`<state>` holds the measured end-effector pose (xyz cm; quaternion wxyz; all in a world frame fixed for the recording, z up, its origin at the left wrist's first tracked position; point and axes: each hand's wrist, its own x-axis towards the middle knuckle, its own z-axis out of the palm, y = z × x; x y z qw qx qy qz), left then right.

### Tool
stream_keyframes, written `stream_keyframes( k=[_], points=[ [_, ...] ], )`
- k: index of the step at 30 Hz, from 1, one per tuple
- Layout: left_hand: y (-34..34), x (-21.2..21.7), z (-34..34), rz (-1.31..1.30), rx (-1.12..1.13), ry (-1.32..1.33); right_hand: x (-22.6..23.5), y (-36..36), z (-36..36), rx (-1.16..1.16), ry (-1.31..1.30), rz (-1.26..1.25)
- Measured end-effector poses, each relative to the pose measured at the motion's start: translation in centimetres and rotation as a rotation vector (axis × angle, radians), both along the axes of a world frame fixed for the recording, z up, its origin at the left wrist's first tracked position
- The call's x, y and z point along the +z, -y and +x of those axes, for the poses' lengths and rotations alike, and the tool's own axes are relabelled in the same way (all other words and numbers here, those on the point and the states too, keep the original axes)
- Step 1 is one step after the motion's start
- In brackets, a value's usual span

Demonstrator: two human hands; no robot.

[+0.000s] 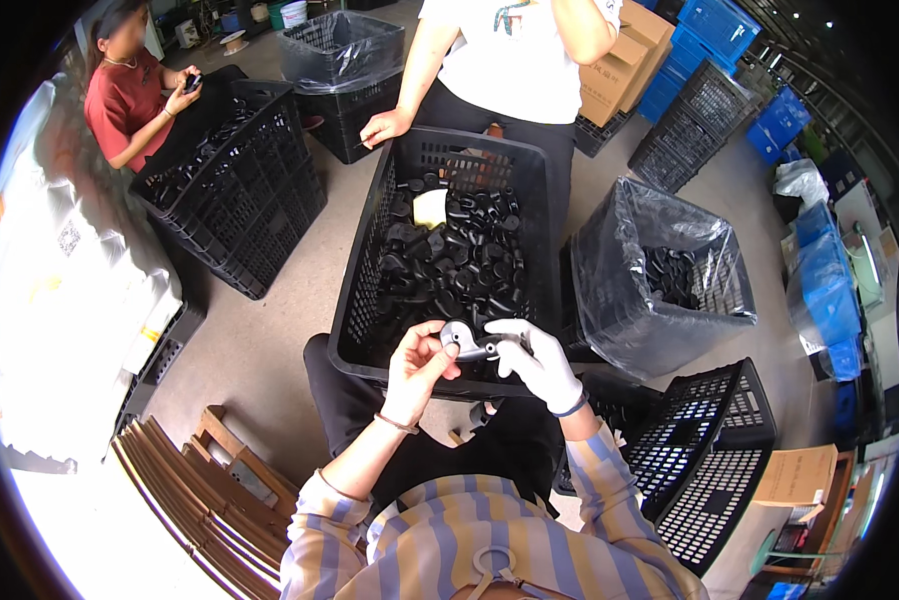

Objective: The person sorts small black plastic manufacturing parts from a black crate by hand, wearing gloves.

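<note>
Over the near edge of a black plastic crate [361, 285], both my hands hold a shiny black plastic part [459, 342] with a rounded end and a small hole. My bare left hand [415, 368] pinches the rounded end between thumb and fingers. My right hand [543, 372], in a white glove, grips the dark narrower end; its fingertips partly hide what lies there. Many similar black parts [459, 265] are heaped in the crate below, with a pale yellow piece [429, 208] on top.
Right of the crate stands a bag-lined crate [629, 325] with more black parts. A person in white [514, 60] stands across, one hand on the crate's rim. Another person in red [129, 115] sits far left by a filled crate [259, 220]. Tilted black crates [714, 480] lie near right.
</note>
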<state>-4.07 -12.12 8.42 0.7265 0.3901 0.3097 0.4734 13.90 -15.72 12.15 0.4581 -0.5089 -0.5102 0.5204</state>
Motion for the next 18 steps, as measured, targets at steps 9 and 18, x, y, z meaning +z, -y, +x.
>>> stream_keyframes(
  k=[9,18],
  points=[
    [-0.7,-0.6,0.8,-0.120,-0.062,0.006,-1.4,0.1,0.4,-0.049,-0.081,-0.124],
    [-2.5,-5.3,-2.2,0.311,-0.093,-0.730,-2.8,-0.5,10.0,-0.433,-1.034,-0.044]
  ],
)
